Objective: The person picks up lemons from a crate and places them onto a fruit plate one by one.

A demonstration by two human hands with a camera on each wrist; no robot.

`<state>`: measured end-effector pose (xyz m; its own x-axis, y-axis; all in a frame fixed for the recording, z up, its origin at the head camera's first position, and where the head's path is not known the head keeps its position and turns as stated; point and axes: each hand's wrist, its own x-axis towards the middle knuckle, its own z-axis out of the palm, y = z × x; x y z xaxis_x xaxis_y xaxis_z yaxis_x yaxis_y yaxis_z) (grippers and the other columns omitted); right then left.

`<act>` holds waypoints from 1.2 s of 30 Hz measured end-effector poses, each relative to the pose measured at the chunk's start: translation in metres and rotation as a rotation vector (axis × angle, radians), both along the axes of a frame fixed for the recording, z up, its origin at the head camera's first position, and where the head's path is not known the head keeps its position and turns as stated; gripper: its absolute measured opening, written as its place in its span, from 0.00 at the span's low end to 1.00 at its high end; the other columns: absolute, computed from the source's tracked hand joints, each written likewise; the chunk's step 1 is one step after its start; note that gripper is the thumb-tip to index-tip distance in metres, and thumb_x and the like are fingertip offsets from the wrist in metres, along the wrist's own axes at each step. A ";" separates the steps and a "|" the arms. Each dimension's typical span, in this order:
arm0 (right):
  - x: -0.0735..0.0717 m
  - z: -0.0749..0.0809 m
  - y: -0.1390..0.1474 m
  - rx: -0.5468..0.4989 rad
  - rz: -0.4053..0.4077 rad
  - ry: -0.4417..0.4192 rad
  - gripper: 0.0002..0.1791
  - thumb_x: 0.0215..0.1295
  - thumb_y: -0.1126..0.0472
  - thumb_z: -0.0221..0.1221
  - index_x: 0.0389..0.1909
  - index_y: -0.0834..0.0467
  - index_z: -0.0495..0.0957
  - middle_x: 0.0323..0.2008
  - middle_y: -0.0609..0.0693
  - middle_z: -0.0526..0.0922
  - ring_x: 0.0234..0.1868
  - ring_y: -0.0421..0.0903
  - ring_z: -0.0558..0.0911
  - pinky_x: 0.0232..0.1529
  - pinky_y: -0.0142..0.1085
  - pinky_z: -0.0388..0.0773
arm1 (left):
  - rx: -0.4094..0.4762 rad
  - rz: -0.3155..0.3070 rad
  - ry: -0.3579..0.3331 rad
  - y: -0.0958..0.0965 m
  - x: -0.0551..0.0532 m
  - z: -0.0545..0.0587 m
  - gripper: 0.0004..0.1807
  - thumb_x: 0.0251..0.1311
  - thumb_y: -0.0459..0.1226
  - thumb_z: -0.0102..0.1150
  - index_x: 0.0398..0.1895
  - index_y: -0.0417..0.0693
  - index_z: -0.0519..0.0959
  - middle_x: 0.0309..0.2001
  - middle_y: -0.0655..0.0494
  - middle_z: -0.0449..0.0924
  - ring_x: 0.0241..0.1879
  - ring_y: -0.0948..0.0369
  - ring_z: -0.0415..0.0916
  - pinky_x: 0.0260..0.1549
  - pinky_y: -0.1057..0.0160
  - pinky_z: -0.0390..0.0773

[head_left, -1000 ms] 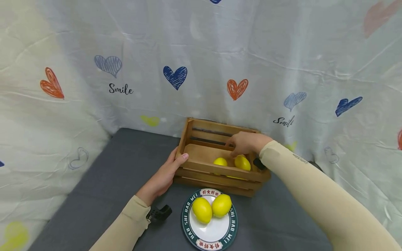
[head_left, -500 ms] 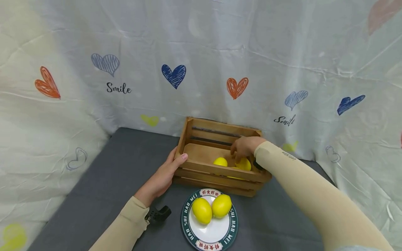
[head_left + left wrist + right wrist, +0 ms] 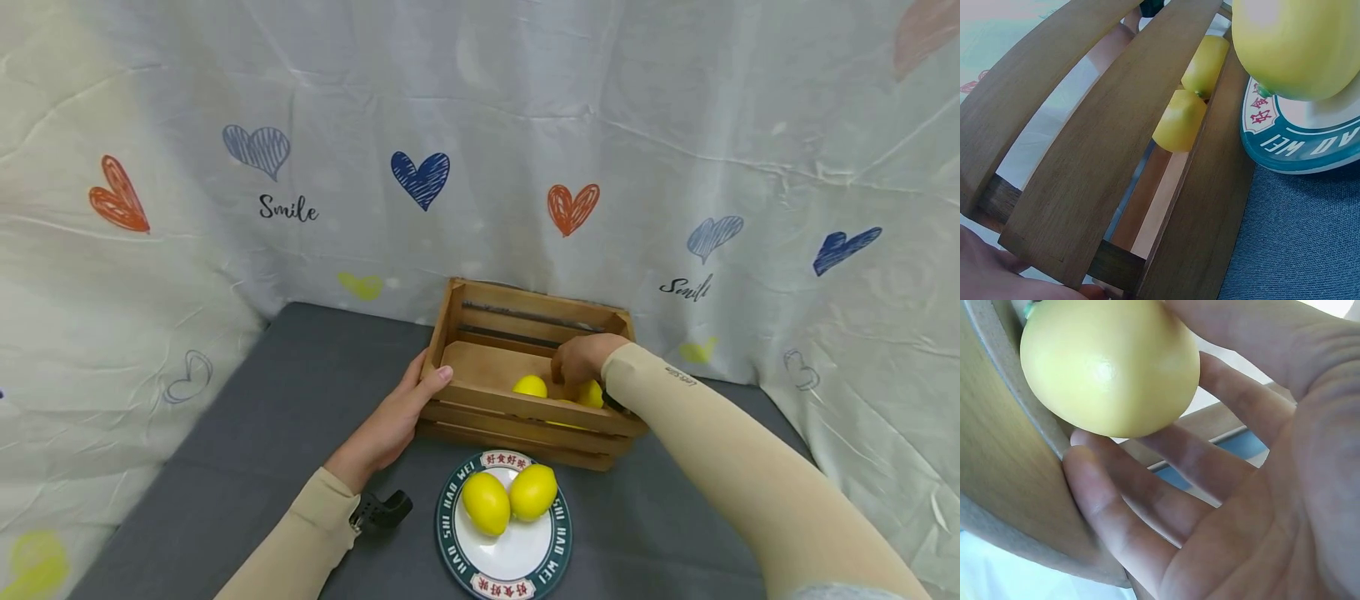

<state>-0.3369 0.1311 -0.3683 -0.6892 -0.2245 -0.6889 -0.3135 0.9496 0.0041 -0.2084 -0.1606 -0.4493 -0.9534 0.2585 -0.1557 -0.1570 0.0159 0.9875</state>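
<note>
Snugly, the right hand [image 3: 588,357] grips a lemon [image 3: 1110,369] inside the crate [image 3: 480,398]

Dark tabletop [image 3: 300,400] stretches left of the crate; patterned cloth [image 3: 337,100] hangs close behind it, and a plate [image 3: 448,542] bearing two lemons [image 3: 486,503] sits just in front. The crate's front slats partly hide another lemon [image 3: 530,386] within. The left hand [image 3: 390,421], gripping the crate's left end, is cut off in its wrist view. The gripped fruit lies between right thumb and fingers, just beside a crate wall.

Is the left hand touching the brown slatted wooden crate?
Touching. The head view shows the left hand with its thumb lapped over the left rim of the brown slatted wooden crate.
</note>
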 end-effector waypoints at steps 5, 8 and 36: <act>0.000 0.000 0.001 0.033 0.063 0.001 0.20 0.69 0.58 0.70 0.62 0.48 0.86 0.68 0.50 0.82 0.61 0.51 0.79 0.58 0.47 0.84 | -0.017 -0.003 -0.009 0.000 0.000 0.002 0.51 0.79 0.63 0.51 0.90 0.66 0.32 0.90 0.53 0.27 0.88 0.45 0.30 0.81 0.26 0.34; 0.000 0.000 0.001 0.040 0.076 -0.005 0.18 0.69 0.58 0.71 0.59 0.47 0.87 0.67 0.48 0.82 0.62 0.50 0.79 0.61 0.48 0.82 | -0.023 -0.002 -0.008 0.000 0.000 0.002 0.52 0.78 0.65 0.52 0.90 0.66 0.32 0.90 0.52 0.27 0.88 0.44 0.31 0.81 0.25 0.34; 0.021 0.038 0.011 -0.137 0.096 0.134 0.24 0.67 0.62 0.71 0.63 0.47 0.85 0.62 0.51 0.83 0.48 0.50 0.79 0.45 0.40 0.81 | -0.019 -0.014 -0.016 0.000 0.000 0.002 0.52 0.77 0.66 0.51 0.90 0.68 0.32 0.90 0.52 0.27 0.87 0.43 0.31 0.78 0.21 0.33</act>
<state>-0.3159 0.1422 -0.3305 -0.7434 -0.3789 -0.5512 -0.4082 0.9098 -0.0750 -0.2079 -0.1609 -0.4476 -0.9472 0.2682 -0.1756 -0.1720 0.0372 0.9844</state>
